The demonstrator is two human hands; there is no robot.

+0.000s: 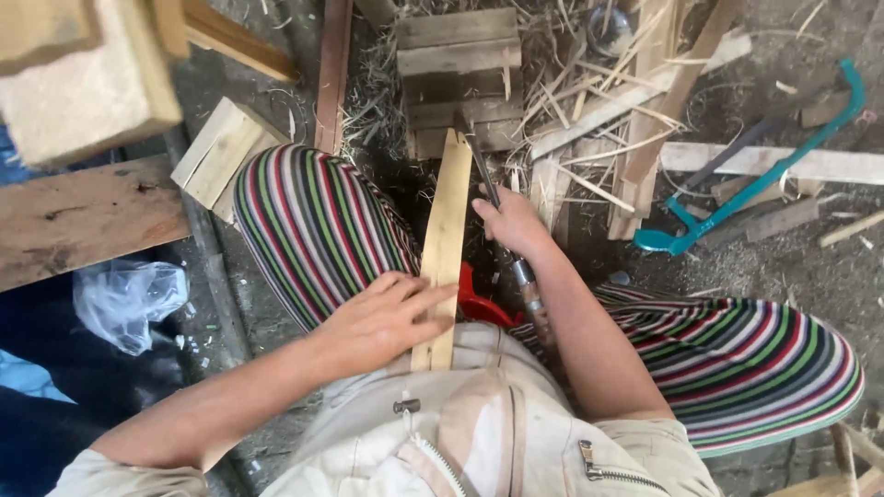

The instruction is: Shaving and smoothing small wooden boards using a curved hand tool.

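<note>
A long pale bamboo strip [447,221] runs from my lap out between my knees toward a low wooden block [458,74]. My left hand [387,317] lies flat over the strip's near end, pressing it against my thigh in striped trousers [313,225]. My right hand [511,225] is closed around a long knife [485,170]; its dark blade lies along the strip's right edge and its wrapped handle [532,299] points back along my forearm. A red object [479,304] shows under the strip, mostly hidden.
A teal-framed hacksaw [764,175] lies on the ground at right. Split bamboo slivers and wooden slats [617,110] are scattered ahead. At left are a plank [83,216], stacked boards [216,152] and a clear plastic bag [129,299].
</note>
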